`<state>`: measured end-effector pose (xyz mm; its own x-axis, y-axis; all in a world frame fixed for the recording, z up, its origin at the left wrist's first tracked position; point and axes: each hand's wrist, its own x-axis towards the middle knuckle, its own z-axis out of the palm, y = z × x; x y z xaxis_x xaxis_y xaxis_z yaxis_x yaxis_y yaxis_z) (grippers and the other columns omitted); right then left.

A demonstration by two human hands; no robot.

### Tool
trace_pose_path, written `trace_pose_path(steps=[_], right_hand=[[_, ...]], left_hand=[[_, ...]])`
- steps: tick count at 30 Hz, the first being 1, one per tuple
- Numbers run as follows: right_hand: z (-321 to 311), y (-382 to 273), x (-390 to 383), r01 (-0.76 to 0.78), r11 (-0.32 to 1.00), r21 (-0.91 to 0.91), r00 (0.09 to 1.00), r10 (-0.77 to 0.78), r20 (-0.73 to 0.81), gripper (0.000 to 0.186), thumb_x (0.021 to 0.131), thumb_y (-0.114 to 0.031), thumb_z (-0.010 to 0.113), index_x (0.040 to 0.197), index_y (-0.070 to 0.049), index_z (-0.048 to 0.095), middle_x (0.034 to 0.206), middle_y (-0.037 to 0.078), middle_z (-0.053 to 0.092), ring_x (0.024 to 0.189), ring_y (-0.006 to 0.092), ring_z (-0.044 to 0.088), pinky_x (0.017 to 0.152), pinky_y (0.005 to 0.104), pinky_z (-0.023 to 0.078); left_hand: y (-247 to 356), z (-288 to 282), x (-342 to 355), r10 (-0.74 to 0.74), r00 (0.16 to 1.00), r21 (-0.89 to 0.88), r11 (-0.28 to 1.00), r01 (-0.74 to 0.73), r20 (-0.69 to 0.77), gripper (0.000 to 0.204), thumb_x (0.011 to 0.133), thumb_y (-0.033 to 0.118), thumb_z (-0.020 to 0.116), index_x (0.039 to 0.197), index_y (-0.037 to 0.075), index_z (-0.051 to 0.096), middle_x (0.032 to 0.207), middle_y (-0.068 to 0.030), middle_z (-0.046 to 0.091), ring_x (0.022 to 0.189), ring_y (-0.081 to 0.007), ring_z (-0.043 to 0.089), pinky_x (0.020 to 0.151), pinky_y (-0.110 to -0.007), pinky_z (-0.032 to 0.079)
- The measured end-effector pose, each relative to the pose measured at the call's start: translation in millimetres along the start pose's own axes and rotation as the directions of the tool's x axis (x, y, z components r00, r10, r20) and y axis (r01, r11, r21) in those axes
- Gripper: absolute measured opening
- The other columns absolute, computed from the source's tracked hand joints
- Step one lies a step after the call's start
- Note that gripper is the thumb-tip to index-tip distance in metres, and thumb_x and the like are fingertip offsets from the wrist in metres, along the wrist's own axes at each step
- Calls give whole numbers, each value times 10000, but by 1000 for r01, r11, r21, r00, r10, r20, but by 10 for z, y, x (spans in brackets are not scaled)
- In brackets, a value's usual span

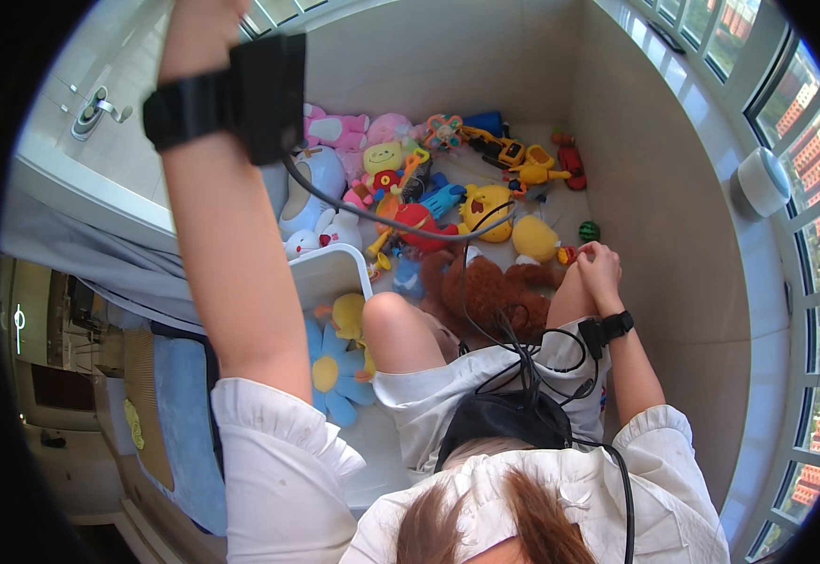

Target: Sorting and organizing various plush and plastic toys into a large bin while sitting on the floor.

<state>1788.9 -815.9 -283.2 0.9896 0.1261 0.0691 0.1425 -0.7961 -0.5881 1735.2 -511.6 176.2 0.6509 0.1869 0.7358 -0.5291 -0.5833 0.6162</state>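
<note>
My left arm reaches up to the top edge, where my left hand [211, 7] is mostly cut off and its fingers do not show. A black band with a box is strapped round that wrist. My right hand [600, 268] lies at my right knee, fingers bent and close together; whatever may be in them is hidden. Right beside its fingertips is a small red and yellow toy [567, 255]; I cannot tell whether they touch. A brown plush toy [495, 293] lies between my knees, with a yellow plush toy [534, 239] just beyond.
Toys cover the floor ahead: pink plush [337, 129], a yellow toy excavator [504, 148], a red toy car [571, 167]. By my left knee a white tub [342, 258] stands near a blue flower cushion [337, 374]. A wall [673, 226] bounds the right; cables cross my lap.
</note>
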Motion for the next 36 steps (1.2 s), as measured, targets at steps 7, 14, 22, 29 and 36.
trace_pose_path(steps=[7,14,22,29,36], right_hand=[[74,-166,-12,21,1000,9,999,-21,29,132,765,-207,567,825,-113,637,859,86,636,830,297,593,732,406,479],[50,-285,243,86,986,-142,962,-45,269,137,794,-182,551,856,-99,642,845,71,650,791,239,621,707,352,494],[760,-1315,2166,-135,611,780,955,-131,267,154,886,-131,493,1013,-67,552,926,20,593,827,96,554,756,247,459],[2200,-2114,1675,-4,528,849,883,-398,251,128,868,-40,512,990,-34,549,925,17,576,866,89,541,773,215,426],[1967,-1898,1335,-97,656,749,887,-284,363,142,869,-36,502,1004,-35,547,944,13,568,879,91,529,776,221,419]], left_hand=[[-2261,572,-2040,-433,900,17,901,433,50,410,805,73,531,1198,78,412,897,-98,599,804,-166,608,725,-300,485],[-3115,974,-3057,-691,662,21,696,718,292,388,800,121,518,1176,74,434,931,-131,603,751,-290,613,695,-372,489],[-3158,983,-3000,-726,523,647,665,372,446,366,779,240,535,1134,155,514,912,-104,596,870,-288,588,688,-452,450],[-3485,650,-2974,-763,588,782,529,330,268,213,777,144,506,983,116,552,877,-95,590,809,-288,601,656,-444,465],[-3487,505,-2920,-770,554,711,580,398,317,232,798,131,482,1020,109,548,934,-110,596,848,-291,609,685,-456,470]])
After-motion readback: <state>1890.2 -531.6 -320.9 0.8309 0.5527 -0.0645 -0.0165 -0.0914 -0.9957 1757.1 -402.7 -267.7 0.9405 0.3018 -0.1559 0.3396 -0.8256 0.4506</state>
